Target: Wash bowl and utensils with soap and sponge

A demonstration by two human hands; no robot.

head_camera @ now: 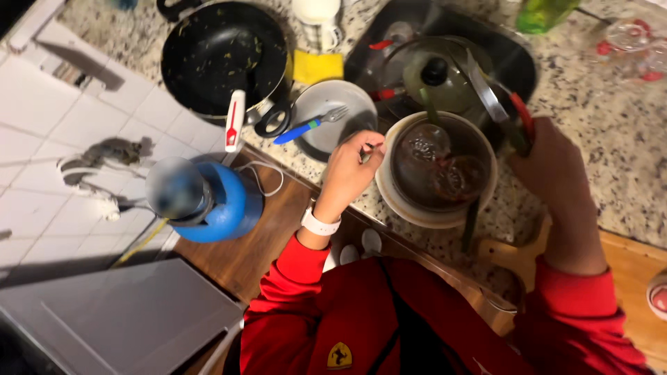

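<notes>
A cream bowl with glassware and dark liquid in it stands on the speckled counter by the sink. My left hand, with a white watch on the wrist, is pinched on a thin utensil handle at the bowl's left rim. My right hand is at the bowl's right side, closed on a metal utensil with a red handle that reaches up over the sink. Both my sleeves are red.
The dark sink holds a glass pot lid. Left of it lie a grey plate with a blue-handled fork, scissors, a black frying pan, a yellow sponge. A blue cylinder stands below.
</notes>
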